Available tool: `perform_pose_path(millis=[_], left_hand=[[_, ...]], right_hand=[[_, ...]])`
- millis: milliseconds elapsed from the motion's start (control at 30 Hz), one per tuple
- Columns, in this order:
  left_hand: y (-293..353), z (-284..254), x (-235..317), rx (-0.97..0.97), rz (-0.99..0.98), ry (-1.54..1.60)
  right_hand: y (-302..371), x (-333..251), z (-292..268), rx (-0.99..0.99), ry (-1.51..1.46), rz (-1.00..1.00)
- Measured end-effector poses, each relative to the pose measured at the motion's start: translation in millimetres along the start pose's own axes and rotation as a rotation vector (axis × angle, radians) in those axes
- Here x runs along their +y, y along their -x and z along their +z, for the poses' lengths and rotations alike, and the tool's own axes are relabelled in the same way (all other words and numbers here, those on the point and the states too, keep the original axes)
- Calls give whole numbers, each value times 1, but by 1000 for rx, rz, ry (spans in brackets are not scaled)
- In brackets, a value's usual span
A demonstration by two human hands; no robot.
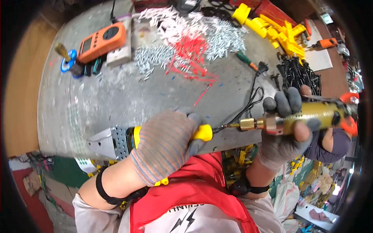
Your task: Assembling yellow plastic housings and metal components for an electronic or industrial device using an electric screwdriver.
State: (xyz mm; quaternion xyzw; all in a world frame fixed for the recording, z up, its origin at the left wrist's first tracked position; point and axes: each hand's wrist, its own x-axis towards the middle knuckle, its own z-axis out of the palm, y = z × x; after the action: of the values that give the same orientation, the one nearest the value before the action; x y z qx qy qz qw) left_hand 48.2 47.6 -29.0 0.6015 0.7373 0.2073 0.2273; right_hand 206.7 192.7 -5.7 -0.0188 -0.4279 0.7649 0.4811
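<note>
My left hand point(165, 145), in a striped grey glove, is wrapped round a yellow-handled tool, which looks like a pipe welding iron. Its perforated metal guard point(119, 143) and flat metal plate point(101, 143) stick out to the left. A black cord leaves its yellow end point(203, 133) on the right. My right hand point(285, 132), in a grey glove with bare fingertips, grips a gold-coloured power screwdriver point(311, 117) lying level. Its bit point(232, 125) points left, close to that end; contact cannot be made out. Orange handle loops point(349, 126) show behind the screwdriver.
Heaps of small metal pins point(225, 37), white pieces point(165, 23) and red sleeves point(192, 48) cover the far bench. An orange multimeter point(101, 42) and solder spool point(70, 62) stand left. Yellow plastic parts point(287, 39) and black cords point(299, 75) lie right, near another person point(330, 145).
</note>
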Motion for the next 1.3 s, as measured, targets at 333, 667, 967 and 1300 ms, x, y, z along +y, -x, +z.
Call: perform_pose_path(millis=[333, 667, 967, 1300], left_hand=[[0, 7, -11, 78, 92, 33], [0, 12, -12, 2, 91, 11], [0, 13, -11, 61, 109, -12], [0, 13, -9, 37, 96, -16]], right_hand=[[26, 41, 36, 1, 398, -41], [1, 35, 55, -332, 584, 71], [-5, 25, 39, -410, 504, 88], [-8, 34, 49, -500, 446, 87]])
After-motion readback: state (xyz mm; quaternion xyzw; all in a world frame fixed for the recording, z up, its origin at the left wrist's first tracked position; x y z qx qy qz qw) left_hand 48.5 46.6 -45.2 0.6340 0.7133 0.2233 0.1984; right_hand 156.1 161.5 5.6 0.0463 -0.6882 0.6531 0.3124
